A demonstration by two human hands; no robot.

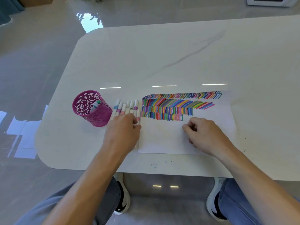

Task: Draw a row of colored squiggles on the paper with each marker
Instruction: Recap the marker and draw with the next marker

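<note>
Cup far left, one marker inside. Markers lie side by side between the cup and the paper, long axes pointing away from the person, parallel to the paper's left edge. Left hand is on their near ends, fingertips at the rightmost one; can't tell if it pinches or just touches. So the pick is left-hand. Right hand rests on the paper, fingers curled in, nothing visible in them. Last squiggle sits just ahead of it.
</note>
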